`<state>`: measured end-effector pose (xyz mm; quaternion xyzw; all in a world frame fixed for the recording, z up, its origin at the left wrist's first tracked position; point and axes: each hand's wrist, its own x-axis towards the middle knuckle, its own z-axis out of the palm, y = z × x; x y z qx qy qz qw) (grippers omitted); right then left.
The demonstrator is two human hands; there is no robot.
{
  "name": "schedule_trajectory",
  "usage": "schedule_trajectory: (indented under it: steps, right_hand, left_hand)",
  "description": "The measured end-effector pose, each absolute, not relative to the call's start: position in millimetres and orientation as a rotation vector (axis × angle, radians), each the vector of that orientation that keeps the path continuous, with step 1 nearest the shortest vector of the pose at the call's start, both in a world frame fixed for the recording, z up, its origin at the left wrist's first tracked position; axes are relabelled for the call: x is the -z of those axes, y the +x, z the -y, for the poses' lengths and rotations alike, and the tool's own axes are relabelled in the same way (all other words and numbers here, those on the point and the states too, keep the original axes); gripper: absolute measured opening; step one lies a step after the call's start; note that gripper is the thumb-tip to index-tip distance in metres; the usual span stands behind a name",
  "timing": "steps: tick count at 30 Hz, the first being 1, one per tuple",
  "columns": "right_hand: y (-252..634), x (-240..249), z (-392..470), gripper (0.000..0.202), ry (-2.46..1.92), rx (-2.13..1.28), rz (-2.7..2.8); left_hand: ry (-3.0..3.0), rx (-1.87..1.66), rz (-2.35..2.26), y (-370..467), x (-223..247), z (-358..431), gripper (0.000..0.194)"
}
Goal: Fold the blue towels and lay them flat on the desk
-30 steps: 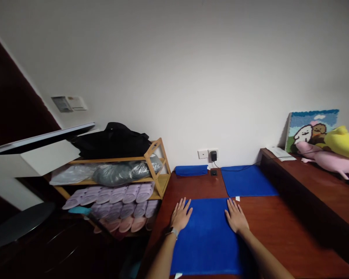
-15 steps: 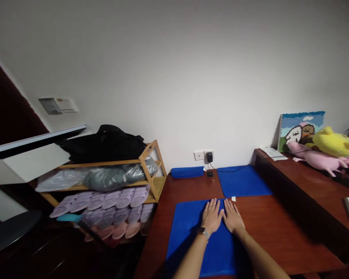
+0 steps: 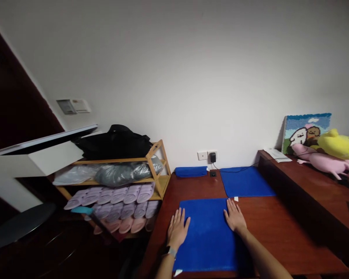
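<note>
A blue towel [image 3: 208, 236] lies spread flat on the dark red wooden table [image 3: 267, 221], a white tag at its near left corner. My left hand [image 3: 178, 229], with a watch on its wrist, rests flat over the towel's left edge, fingers stretched out. On the right edge, near the far corner, lies my right hand [image 3: 235, 217], also flat with its fingers extended. Neither hand grips anything. Behind this towel a second blue towel [image 3: 247, 182] lies flat, and a rolled or folded blue towel [image 3: 191, 171] sits against the wall.
Left of the table stands a wooden rack [image 3: 159, 186] with slippers [image 3: 128, 193], plastic-wrapped items and a black bag [image 3: 116, 143]. A plugged-in adapter [image 3: 213, 157] trails a cable over the back towel. Plush toys [image 3: 322, 161] and a picture [image 3: 306, 130] occupy the raised right surface.
My left hand has moved left across the towel, from beside my right hand to the left edge. My right hand stays at the right edge. The view has shifted slightly.
</note>
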<state>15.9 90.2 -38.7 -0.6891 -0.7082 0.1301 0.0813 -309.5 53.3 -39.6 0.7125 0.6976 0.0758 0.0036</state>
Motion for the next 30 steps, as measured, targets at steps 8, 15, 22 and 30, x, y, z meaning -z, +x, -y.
schedule_trajectory:
  steps: [8,15,22,30]
  right_hand:
    - [12.5,36.9,-62.0,0.071,-2.116,-0.380,2.069]
    - [10.7,48.3,-19.1,0.074,-2.091,-0.346,2.107]
    - [12.2,42.6,-19.5,0.071,-2.098,-0.345,2.144]
    - [13.1,51.0,-19.3,0.071,-2.090,-0.324,2.129]
  left_hand:
    - [2.234,-0.292,-2.201,-319.9,37.9,-40.1,0.071]
    - [2.269,-0.319,-2.202,-311.8,28.7,-38.0,0.069]
    - [2.539,-0.480,-1.633,-165.2,30.7,-25.1,0.063]
    - [2.482,-0.395,-1.669,-179.7,42.2,-1.5,0.065]
